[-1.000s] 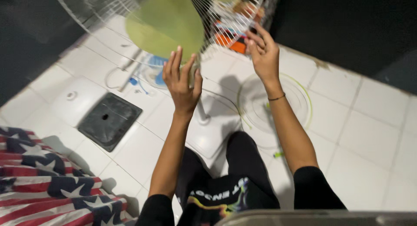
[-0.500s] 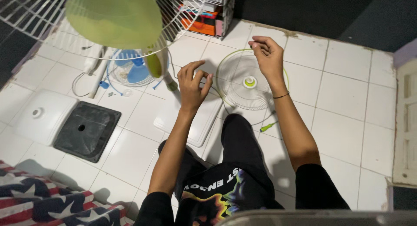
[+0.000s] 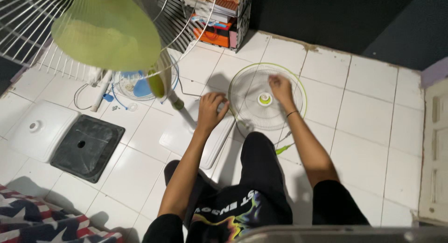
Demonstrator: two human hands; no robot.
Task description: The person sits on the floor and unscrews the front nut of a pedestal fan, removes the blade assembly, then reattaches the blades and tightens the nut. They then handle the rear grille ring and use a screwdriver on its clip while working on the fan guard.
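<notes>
I see my left hand (image 3: 212, 111) with its fingers curled together on the near-left rim of the round white wire fan guard with a green rim (image 3: 266, 97), which lies flat on the white tiled floor (image 3: 373, 107) at frame centre. My right hand (image 3: 281, 88) rests on the guard's top, fingers bent; whether they pinch the wires I cannot tell. Just left lies a white rectangular fan base (image 3: 196, 135). The green-bladed standing fan (image 3: 105, 30) fills the upper left, a black square base plate (image 3: 86, 147) sits lower left.
</notes>
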